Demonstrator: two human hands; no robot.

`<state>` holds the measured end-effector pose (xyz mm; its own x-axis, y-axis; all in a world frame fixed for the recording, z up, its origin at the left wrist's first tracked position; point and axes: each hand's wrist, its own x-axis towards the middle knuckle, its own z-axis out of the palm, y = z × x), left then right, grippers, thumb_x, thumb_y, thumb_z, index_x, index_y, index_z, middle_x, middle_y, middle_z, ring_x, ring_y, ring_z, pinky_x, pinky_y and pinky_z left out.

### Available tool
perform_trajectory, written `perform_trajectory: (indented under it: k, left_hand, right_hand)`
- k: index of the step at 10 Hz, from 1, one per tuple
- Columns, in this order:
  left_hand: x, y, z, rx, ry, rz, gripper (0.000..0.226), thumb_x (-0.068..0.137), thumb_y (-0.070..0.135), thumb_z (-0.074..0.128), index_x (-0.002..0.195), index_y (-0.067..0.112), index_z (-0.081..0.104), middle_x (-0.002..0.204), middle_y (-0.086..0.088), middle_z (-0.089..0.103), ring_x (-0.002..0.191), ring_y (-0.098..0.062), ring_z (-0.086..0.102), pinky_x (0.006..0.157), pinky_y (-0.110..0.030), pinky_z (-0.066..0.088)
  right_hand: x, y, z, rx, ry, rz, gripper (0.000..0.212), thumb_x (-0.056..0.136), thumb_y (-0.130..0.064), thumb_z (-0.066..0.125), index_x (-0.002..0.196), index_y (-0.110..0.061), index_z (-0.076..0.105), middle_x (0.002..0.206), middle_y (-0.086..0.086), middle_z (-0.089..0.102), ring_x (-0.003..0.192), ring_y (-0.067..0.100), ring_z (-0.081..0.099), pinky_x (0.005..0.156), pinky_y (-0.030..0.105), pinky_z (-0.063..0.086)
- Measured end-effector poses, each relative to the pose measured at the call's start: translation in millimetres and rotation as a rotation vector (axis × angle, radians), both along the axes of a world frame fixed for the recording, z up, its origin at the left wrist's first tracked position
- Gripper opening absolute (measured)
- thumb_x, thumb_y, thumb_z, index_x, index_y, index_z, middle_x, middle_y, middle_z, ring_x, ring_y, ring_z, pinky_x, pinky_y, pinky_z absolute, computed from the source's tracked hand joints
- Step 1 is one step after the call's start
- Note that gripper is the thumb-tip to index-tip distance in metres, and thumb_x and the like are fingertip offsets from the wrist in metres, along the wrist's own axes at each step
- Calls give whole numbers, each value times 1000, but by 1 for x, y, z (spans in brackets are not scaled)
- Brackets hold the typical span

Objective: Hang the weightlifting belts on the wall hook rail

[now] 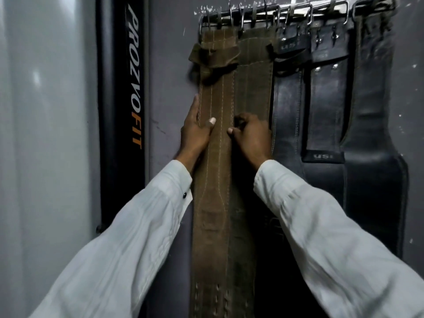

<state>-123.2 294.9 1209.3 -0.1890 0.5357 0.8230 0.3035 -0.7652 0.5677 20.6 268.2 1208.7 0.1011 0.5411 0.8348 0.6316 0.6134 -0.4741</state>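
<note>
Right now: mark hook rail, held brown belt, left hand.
hook rail (298, 14), head view, middle of the metal bar.
brown belt (216, 92), head view, stitched front above the hands.
left hand (196, 131), head view, base of thumb.

A brown belt hangs flat from the metal hook rail on a grey wall. The left hand grips its left edge, thumb on the front. The right hand curls over its right edge at about the same height. A 2nd brown belt and black belts hang just to the right. A black pad lettered PROZVOFIT stands upright on the left. Both sleeves are white.
</note>
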Motion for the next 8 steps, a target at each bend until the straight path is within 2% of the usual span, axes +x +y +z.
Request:
perform_trajectory:
  k: [1, 2, 3, 4, 5, 6, 7, 8]
  left_hand:
    - [1, -8, -31, -40, -15, 0, 71, 96, 15, 60, 156, 28, 25, 156, 3, 40, 140, -14, 43, 114, -25, 35]
    - [1, -13, -62, -97, -16, 49, 74, 94, 15, 61, 155, 32, 25, 153, 0, 45, 136, -17, 47, 116, -34, 37]
    - [2, -21, -95, -170, -11, 130, 72, 95, 16, 60, 155, 37, 24, 144, -6, 47, 126, -16, 51, 110, -24, 36]
    - [4, -38, -125, -240, 15, 197, 71, 96, 13, 58, 154, 37, 25, 137, -10, 44, 120, -20, 52, 103, -17, 33]
    - [1, -51, -147, -304, 54, 225, 63, 95, 19, 59, 151, 34, 35, 131, -12, 48, 110, -16, 53, 105, -21, 37]
    - [-1, -78, -152, -393, 63, 211, 48, 96, 26, 59, 143, 26, 50, 137, -10, 55, 122, -25, 57, 111, -35, 42]
    - [7, -118, -153, -363, 147, 142, 35, 97, 24, 60, 131, 18, 64, 135, -6, 62, 124, -23, 57, 109, -36, 44]
    - [23, -161, -151, -344, 186, 115, 29, 97, 23, 61, 124, 17, 68, 127, -2, 67, 118, -18, 60, 101, -29, 46]
  right_hand:
    - [1, -2, -32, -93, -16, -63, 25, 85, -27, 74, 107, -14, 73, 107, 10, 74, 100, 23, 68, 88, 25, 49]
    - [2, -9, -57, -215, -109, -74, 21, 86, -26, 74, 101, -12, 72, 104, 10, 74, 100, 25, 69, 92, 32, 54]
    - [5, -20, -83, -345, -217, -86, 16, 86, -24, 73, 98, -15, 72, 102, 8, 75, 101, 26, 69, 94, 37, 54]
    - [10, -37, -106, -400, -219, -86, 13, 86, -24, 71, 96, -15, 72, 103, 8, 74, 101, 27, 69, 95, 36, 54]
    - [22, -56, -121, -438, -154, -34, 13, 85, -26, 72, 95, -18, 72, 100, 5, 75, 101, 24, 69, 97, 38, 53]
    - [40, -80, -132, -464, -8, 127, 8, 80, -25, 78, 77, -23, 70, 81, -1, 76, 85, 17, 73, 91, 39, 58]
    - [65, -115, -143, -427, 53, 234, 7, 81, -17, 77, 79, -18, 70, 75, 3, 73, 71, 18, 73, 76, 35, 61]
    - [88, -141, -146, -420, 123, 277, 7, 81, -17, 77, 87, -15, 73, 78, 8, 74, 69, 18, 72, 68, 31, 60]
